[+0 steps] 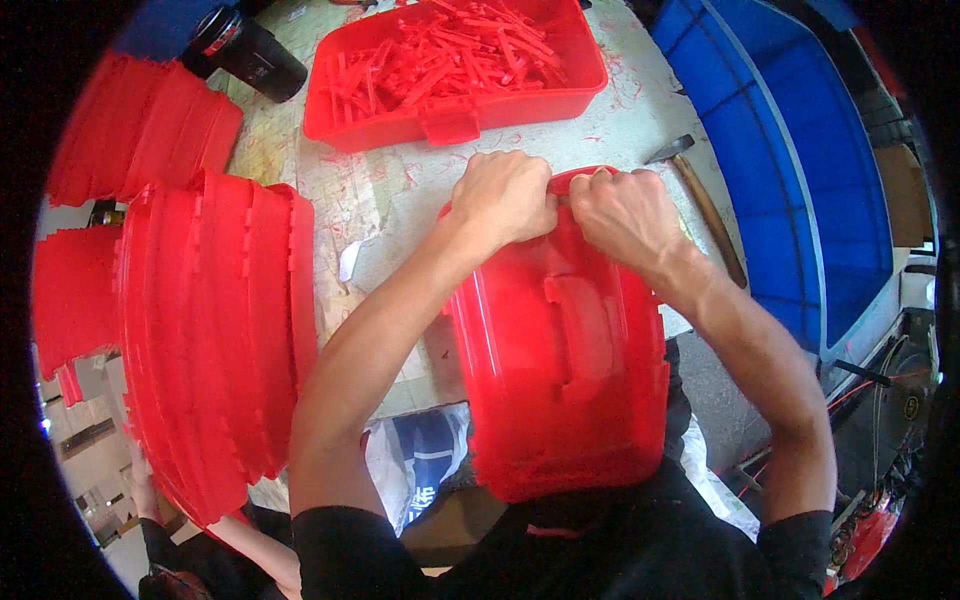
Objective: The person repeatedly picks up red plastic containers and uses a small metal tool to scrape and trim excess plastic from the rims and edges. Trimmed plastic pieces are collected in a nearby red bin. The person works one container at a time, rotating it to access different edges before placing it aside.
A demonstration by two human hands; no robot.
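Note:
A red plastic bin (pixel 565 370) stands tilted against my body, its far rim resting on the worktable (pixel 380 200). My left hand (pixel 505 195) and my right hand (pixel 620 212) are both clenched on that far rim, side by side and touching. Whether a small piece is pinched between the fingers is hidden.
A stack of red plastic bins (pixel 220 330) lies on its side at the left, with more red bins (pixel 140 125) behind. A red tray of red plastic strips (pixel 455 65) sits at the table's far side. A black cylinder (pixel 250 50), a wooden-handled tool (pixel 705 205) and a blue crate (pixel 780 160) are nearby.

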